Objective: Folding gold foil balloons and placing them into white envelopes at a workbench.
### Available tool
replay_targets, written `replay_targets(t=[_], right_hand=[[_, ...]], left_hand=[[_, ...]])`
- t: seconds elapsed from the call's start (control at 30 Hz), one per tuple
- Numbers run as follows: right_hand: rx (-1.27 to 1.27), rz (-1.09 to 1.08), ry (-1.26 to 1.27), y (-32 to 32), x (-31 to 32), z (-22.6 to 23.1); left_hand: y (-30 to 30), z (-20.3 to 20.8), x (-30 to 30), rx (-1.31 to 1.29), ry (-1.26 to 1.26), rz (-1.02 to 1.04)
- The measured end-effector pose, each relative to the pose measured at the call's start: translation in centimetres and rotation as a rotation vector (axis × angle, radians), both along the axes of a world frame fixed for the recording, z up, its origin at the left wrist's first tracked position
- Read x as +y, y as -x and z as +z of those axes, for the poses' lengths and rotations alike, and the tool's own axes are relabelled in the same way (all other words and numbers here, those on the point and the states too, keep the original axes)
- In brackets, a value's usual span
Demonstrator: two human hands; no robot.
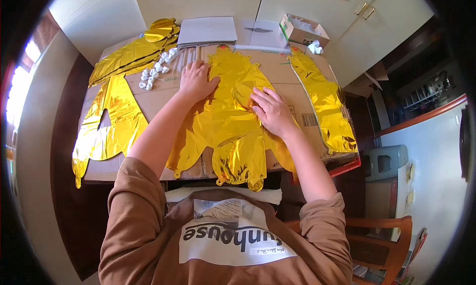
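Observation:
Flat gold foil balloons lie stacked in the middle of the table, the top one [233, 116] smooth above and creased near its front end. On its left edge rests my left hand [197, 81], thumb apart from slightly bent fingers, holding nothing. My right hand [271, 110] lies on the right part of the foil with its fingers spread, pressing beside a rounded fold [243, 94]. What lies under both palms is hidden. An A-shaped gold foil balloon [121, 119] is spread at the left. A long gold foil balloon [325, 104] lies at the right.
Cardboard [166, 94] covers the table. At the far left are more gold foil balloons [126, 62] and several small white crumpled bundles [148, 79]. A white stack of sheets [207, 31] and an open box [305, 29] stand at the back. A wooden chair [404, 245] is at the right.

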State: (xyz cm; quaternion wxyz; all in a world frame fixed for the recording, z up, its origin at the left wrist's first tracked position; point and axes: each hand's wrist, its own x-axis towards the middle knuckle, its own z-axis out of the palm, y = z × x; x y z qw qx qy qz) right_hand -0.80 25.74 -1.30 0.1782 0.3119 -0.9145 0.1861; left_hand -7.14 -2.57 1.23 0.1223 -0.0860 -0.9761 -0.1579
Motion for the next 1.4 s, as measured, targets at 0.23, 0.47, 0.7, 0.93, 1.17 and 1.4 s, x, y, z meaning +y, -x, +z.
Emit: replay_targets(t=[0.23,0.47,0.7,0.93,1.17,1.4], right_hand=[[-0.009,0.007,0.009,0.0,-0.1,0.3],[0.01,-0.055,-0.032,-0.6,0.3,0.9],[0.023,-0.11,-0.078,-1.8,0.6,1.3],[0.017,-0.107,-0.066,-2.0,0.2,1.0],[0.018,-0.062,-0.052,-1.6,-0.2,0.9],[0.025,-0.071,-0.084,-1.4,-0.8,1.0]], left_hand=[[1.2,-2.4,-0.3,0.062,-0.061,-0.114],[0.5,-2.5,-0.7,0.094,-0.13,-0.074],[-1.5,-3.5,-2.3,0.201,-0.107,-0.061],[-4.3,-2.6,-1.9,0.221,-0.05,-0.115],[-4.1,-2.7,-2.8,0.19,-0.032,-0.16],[-4.0,-3.1,-2.9,0.218,-0.036,-0.138]])
